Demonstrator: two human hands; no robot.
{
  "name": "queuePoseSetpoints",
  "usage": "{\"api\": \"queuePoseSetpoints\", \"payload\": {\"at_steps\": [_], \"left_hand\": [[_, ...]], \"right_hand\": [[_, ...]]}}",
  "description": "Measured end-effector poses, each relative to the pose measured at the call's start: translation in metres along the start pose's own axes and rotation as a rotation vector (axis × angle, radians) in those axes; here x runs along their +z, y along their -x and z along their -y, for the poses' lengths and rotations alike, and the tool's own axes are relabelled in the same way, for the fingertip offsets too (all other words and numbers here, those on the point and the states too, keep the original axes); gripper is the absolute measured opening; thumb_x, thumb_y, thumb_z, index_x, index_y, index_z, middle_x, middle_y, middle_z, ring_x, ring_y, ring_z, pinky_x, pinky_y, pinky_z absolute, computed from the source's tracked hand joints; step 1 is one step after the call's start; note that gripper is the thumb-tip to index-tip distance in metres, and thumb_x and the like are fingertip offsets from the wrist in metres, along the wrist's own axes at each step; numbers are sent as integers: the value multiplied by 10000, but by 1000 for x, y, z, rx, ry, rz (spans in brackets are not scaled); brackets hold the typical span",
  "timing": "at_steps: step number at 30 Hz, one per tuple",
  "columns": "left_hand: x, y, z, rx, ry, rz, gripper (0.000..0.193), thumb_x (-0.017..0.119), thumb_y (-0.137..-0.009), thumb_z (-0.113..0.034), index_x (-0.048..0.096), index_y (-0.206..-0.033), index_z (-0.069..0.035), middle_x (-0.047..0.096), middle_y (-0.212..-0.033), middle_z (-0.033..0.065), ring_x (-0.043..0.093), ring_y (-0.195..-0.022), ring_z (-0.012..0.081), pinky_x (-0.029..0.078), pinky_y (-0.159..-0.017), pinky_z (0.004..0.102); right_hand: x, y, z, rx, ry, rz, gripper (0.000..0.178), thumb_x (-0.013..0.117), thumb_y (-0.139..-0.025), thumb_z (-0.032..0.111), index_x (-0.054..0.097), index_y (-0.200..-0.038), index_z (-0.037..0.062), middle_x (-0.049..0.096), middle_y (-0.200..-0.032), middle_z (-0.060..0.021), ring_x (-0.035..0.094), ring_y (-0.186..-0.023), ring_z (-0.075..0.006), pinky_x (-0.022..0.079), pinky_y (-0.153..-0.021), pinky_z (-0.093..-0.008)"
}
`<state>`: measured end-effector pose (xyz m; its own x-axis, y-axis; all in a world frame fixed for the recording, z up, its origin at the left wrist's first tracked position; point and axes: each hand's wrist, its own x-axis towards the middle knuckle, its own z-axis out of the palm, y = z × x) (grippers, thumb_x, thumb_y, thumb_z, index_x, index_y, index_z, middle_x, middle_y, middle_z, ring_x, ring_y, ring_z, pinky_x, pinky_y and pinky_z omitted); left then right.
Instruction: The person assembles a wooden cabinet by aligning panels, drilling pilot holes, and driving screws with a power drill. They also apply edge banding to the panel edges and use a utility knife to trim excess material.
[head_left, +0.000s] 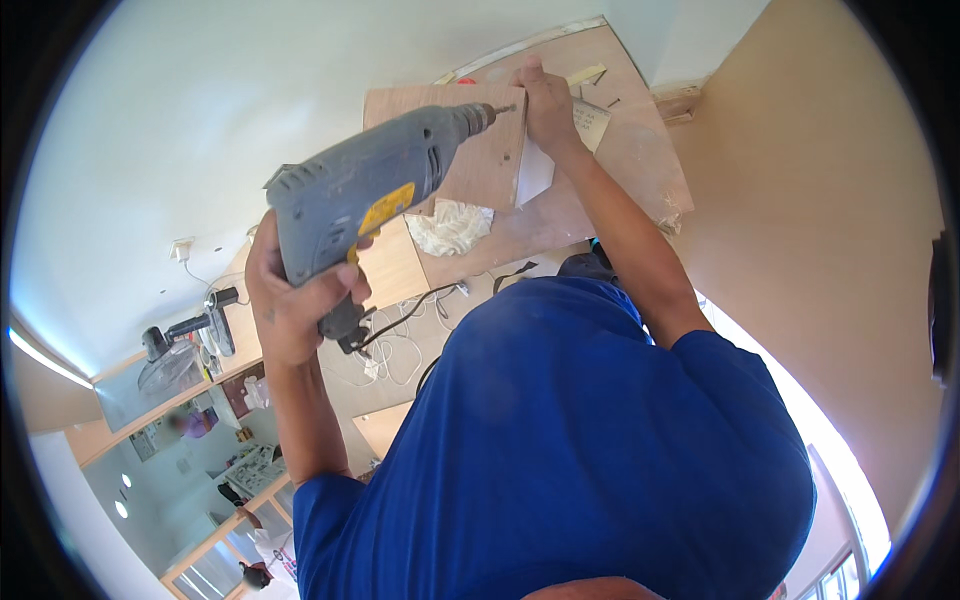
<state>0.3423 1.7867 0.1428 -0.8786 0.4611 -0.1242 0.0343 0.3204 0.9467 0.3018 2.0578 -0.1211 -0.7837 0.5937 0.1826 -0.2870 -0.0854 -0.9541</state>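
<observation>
Blue shirt (570,430) nearest; left hand (293,300) wraps its fingers round the drill (345,185), right hand (550,112) grips the wooden panel (480,165) toward the worktop's (640,160) left edge. A skidding bit (506,108) could gouge the right fingers.

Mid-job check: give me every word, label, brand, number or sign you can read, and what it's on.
Yellow label on the grey drill in the left hand: fine print, too blurred to read.
Pale sheet beside the right hand: dark marks, too small to read reliably.
No other text is clear enough to quote.
</observation>
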Motion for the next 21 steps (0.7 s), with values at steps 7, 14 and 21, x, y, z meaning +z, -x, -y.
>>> {"api": "queuePoseSetpoints", "payload": {"at_steps": [7,14,21], "left_hand": [[-8,40,18,33,86,-65,627,760,-675,-37,533,-1245,92,696,-962,216,694,-640,189,559,-612,282],[-5,63,43,96,112,-147,672,838,-708,-146,523,-1253,91,685,-983,240,686,-616,200,549,-556,281],[-13,74,59,113,145,-158,665,827,-715,-123,517,-1266,85,686,-990,241,687,-621,206,554,-559,289]], "right_hand": [[-1,-10,39,-182,150,259,719,353,-1067,584,565,-688,11,518,-607,-30,491,-636,-138,396,-614,-307],[15,-9,41,-264,222,311,716,358,-1066,575,570,-696,0,519,-599,-45,494,-626,-152,410,-622,-320],[23,-3,44,-293,272,356,707,376,-1062,569,590,-707,-4,537,-592,-59,512,-609,-165,415,-604,-334]]}}
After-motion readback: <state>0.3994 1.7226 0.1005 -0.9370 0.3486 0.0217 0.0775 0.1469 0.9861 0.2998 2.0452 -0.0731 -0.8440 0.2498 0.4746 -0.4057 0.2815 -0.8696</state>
